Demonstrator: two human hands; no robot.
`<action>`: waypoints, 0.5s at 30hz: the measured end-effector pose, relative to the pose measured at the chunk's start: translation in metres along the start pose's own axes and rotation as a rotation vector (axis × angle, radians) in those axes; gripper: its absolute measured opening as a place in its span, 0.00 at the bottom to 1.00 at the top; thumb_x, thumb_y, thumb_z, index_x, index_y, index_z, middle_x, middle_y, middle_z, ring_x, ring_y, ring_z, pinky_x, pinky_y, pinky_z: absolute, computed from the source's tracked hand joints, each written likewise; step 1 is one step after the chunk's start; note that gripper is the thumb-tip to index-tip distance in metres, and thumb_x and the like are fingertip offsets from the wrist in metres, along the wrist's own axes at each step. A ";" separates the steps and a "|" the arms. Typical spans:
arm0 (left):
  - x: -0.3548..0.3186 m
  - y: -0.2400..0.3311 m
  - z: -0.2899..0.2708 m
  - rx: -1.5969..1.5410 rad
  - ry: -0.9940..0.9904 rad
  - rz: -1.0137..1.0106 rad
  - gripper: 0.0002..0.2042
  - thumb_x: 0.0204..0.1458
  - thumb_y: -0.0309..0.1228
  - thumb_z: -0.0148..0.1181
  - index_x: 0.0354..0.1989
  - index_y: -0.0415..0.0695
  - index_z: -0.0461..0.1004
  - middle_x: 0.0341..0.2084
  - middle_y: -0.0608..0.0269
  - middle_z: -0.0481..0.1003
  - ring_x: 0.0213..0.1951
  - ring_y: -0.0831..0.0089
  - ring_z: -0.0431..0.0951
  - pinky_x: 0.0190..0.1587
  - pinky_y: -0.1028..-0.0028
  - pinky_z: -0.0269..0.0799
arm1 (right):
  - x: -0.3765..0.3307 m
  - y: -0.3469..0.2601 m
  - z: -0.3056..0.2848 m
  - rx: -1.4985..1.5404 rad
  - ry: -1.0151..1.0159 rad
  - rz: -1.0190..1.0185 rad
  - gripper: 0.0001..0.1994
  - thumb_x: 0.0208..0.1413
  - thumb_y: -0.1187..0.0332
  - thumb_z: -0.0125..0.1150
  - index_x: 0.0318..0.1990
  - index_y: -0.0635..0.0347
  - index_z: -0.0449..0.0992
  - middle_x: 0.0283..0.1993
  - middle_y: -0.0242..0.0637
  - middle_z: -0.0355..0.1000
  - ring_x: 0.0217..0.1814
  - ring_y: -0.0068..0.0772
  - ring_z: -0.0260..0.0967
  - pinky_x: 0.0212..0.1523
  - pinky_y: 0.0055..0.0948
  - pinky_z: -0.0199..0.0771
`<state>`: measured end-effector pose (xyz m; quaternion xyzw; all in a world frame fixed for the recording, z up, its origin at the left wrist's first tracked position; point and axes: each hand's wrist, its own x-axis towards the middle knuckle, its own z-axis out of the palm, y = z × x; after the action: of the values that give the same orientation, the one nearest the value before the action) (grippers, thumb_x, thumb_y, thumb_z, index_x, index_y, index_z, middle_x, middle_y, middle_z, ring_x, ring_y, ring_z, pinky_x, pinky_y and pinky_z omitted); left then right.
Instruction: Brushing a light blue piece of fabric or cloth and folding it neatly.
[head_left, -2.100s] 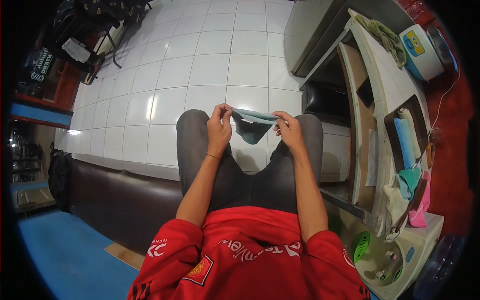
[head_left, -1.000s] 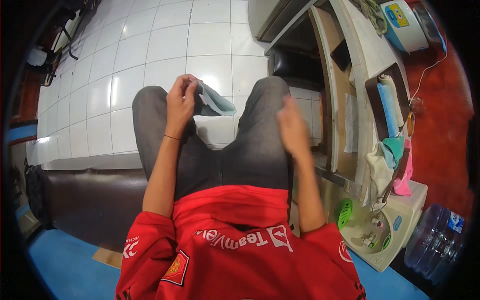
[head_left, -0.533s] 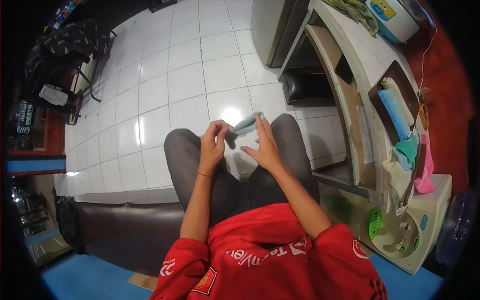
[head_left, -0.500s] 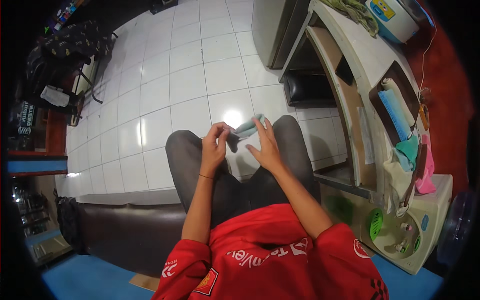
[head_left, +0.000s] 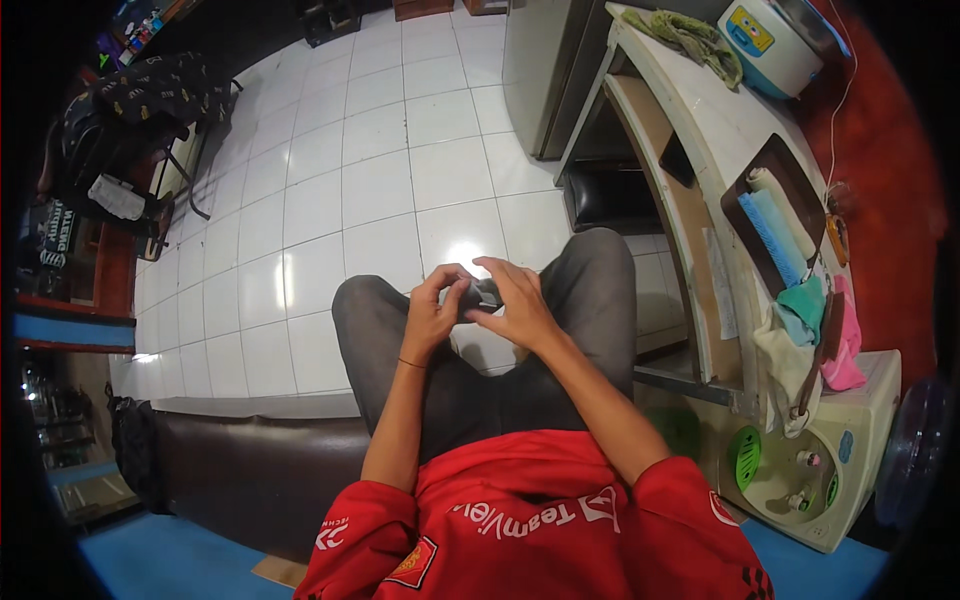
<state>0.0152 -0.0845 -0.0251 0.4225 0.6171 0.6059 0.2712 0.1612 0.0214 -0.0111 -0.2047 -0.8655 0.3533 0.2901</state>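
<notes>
Both hands are closed on a small folded grey cloth above the knees: the left hand pinches its near edge, the right hand is curled over it. Dark grey trousers are seen beneath, over glossy white square floor tiles. A white shelf unit stands at right, bearing a dark tray.

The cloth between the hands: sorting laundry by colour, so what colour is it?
Grey-blue, a small folded cloth, best in the head view.
</notes>
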 end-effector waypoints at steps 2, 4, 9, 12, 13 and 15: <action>-0.002 0.005 0.004 0.082 -0.015 0.017 0.04 0.61 0.22 0.54 0.42 0.37 0.73 0.34 0.64 0.78 0.37 0.81 0.75 0.42 0.80 0.70 | 0.003 0.001 0.004 0.094 -0.027 -0.002 0.20 0.46 0.66 0.71 0.46 0.60 0.74 0.43 0.43 0.76 0.45 0.46 0.73 0.47 0.39 0.68; -0.005 0.009 0.009 0.152 0.006 0.033 0.04 0.59 0.21 0.55 0.41 0.36 0.74 0.32 0.64 0.79 0.35 0.82 0.75 0.40 0.80 0.71 | -0.002 0.005 0.007 0.141 0.058 0.001 0.14 0.49 0.69 0.67 0.43 0.61 0.75 0.33 0.40 0.76 0.36 0.46 0.73 0.43 0.40 0.68; 0.002 0.010 0.016 0.195 0.040 0.088 0.04 0.59 0.21 0.55 0.41 0.35 0.74 0.28 0.63 0.78 0.33 0.81 0.76 0.38 0.80 0.71 | -0.013 0.021 0.006 0.056 0.017 0.002 0.08 0.51 0.69 0.65 0.37 0.62 0.76 0.33 0.42 0.75 0.37 0.48 0.73 0.41 0.40 0.68; 0.005 0.010 0.019 0.162 0.112 0.032 0.05 0.57 0.19 0.56 0.40 0.36 0.74 0.29 0.55 0.79 0.32 0.73 0.79 0.38 0.75 0.73 | -0.012 0.023 0.003 -0.012 0.035 -0.024 0.08 0.53 0.70 0.63 0.38 0.63 0.76 0.33 0.43 0.75 0.37 0.49 0.73 0.41 0.40 0.69; 0.004 0.012 0.019 0.194 0.151 0.047 0.05 0.57 0.20 0.56 0.40 0.36 0.74 0.29 0.55 0.79 0.31 0.74 0.79 0.37 0.75 0.73 | -0.011 0.021 0.003 -0.014 0.036 0.004 0.07 0.53 0.70 0.63 0.38 0.63 0.76 0.34 0.43 0.75 0.37 0.49 0.73 0.42 0.41 0.69; 0.001 0.016 0.018 0.240 0.186 0.065 0.04 0.57 0.21 0.56 0.39 0.36 0.74 0.28 0.56 0.78 0.30 0.75 0.79 0.36 0.76 0.73 | -0.009 0.015 0.003 -0.017 0.096 -0.040 0.07 0.54 0.70 0.62 0.38 0.61 0.76 0.33 0.41 0.74 0.36 0.48 0.72 0.41 0.41 0.68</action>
<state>0.0330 -0.0757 -0.0114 0.4138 0.6934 0.5728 0.1408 0.1676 0.0247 -0.0269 -0.2066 -0.8575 0.3298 0.3366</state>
